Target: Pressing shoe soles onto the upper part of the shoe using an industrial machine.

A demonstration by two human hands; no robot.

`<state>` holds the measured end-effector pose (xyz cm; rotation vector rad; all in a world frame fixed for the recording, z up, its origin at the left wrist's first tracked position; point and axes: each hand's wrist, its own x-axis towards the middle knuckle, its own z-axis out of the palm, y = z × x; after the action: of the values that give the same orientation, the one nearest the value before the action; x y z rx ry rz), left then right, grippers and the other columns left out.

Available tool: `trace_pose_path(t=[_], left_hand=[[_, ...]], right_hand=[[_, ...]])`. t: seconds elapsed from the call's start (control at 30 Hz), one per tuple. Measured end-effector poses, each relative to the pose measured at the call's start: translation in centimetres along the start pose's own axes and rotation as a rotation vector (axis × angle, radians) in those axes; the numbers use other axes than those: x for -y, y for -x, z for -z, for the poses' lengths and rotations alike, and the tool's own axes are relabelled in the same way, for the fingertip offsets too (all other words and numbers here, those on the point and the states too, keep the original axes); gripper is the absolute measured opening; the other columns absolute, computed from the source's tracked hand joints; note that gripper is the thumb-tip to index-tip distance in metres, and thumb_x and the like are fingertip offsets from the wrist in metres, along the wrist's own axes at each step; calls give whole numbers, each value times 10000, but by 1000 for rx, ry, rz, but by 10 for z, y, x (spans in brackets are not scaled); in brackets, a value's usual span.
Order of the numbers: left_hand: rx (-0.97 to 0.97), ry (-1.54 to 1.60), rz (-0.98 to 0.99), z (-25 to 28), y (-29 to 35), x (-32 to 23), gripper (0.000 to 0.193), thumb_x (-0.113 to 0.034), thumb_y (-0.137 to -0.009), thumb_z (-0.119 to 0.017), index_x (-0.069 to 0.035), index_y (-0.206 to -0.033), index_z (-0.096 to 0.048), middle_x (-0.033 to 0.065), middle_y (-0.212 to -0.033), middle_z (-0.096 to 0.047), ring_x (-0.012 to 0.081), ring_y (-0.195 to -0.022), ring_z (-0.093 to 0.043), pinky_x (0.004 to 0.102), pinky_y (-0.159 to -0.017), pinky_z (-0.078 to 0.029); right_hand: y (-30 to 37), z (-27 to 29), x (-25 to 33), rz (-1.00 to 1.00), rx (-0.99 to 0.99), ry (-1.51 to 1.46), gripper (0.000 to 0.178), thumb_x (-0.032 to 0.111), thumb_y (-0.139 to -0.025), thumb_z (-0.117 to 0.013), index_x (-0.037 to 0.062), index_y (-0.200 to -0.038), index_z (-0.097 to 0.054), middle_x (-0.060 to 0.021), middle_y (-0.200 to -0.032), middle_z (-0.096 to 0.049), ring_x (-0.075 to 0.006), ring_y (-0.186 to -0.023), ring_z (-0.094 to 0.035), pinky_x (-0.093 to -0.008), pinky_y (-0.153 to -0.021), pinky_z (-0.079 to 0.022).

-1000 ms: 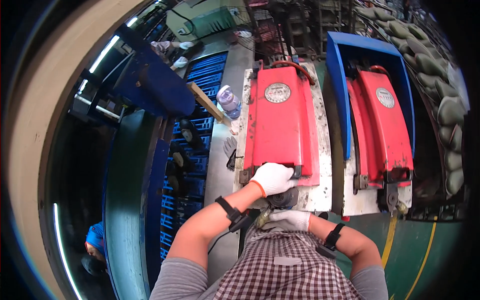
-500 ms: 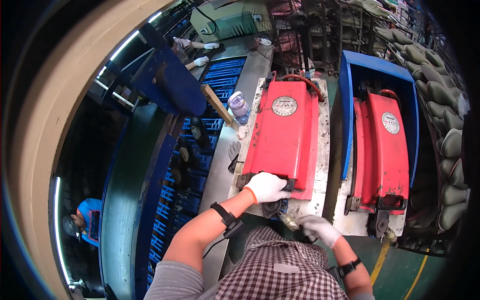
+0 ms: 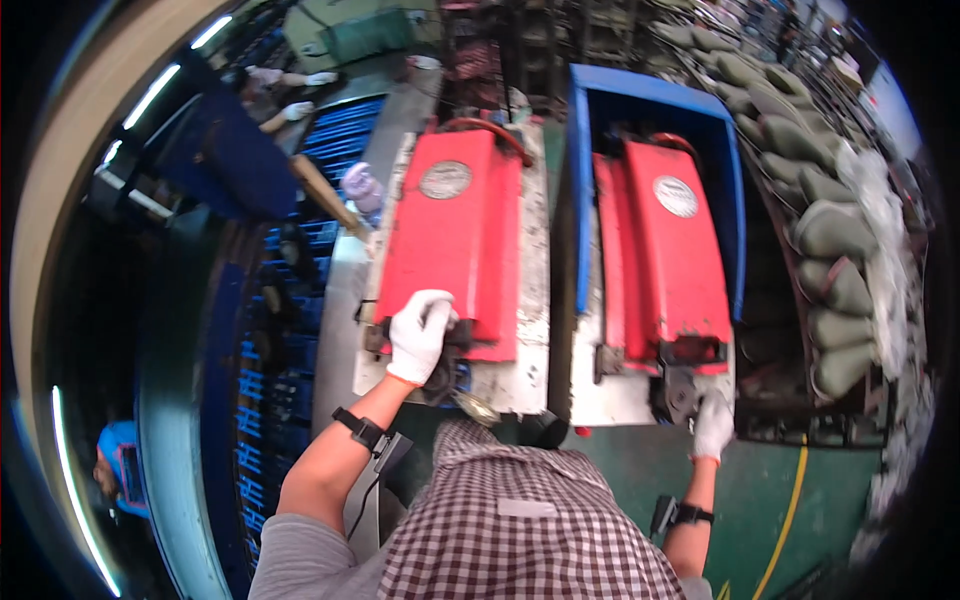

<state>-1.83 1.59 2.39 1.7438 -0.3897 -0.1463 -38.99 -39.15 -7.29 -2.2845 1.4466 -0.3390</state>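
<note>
My left hand (image 3: 418, 337), in a white knitted glove, is at the front of the left red press cover (image 3: 440, 235). Its thumb and fingers stand apart beside the black handle (image 3: 458, 335), which is partly behind them. Below hangs a lever end wrapped in clear plastic (image 3: 476, 407). Far to the right, my gloved right hand (image 3: 713, 428) is at the front edge of the right red press cover (image 3: 655, 255), beside a black round pivot (image 3: 679, 396). Its fingers look curled, but blur and the glove hide what they hold.
A blue hood (image 3: 650, 90) surrounds the right press. Grey-green shoe-shaped pieces (image 3: 835, 230) fill a rack on the right. Left are a blue-slatted conveyor (image 3: 340, 130), a wooden bar (image 3: 325, 190) and a clear bottle (image 3: 362, 187). A co-worker's gloved hands (image 3: 298, 110) show beyond.
The view has swung right. My right hand has moved from the left press's wrapped lever to the right press's front. My left hand's fingers have come up from the black handle.
</note>
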Motion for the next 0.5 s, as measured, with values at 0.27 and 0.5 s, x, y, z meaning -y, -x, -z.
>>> trace_pose_path(t=[0.27,0.5], left_hand=[[496,-190,-872,-178,5,-75,470,-169,-690,-799,-31,-1125,-687,172,-1049,-687,386,-1030,-679,474,-918,-550],[686,-458,-1049,-276,36,-61,530,-195,-719,-724,-78,-1230,-643,156,-1120,-628,408,-1272,-546,579,-1144,-368]], right_hand=[[2,-6,5,-141,91,155,573,480,-1045,-420,46,-1296,-696,-266,-1241,-694,-461,-1160,-653,-503,-986,-513],[133,38,75,221,271,-245,663,137,-1018,-524,70,-1634,-287,-309,-1334,-648,-464,-1022,-711,-461,-902,-551]])
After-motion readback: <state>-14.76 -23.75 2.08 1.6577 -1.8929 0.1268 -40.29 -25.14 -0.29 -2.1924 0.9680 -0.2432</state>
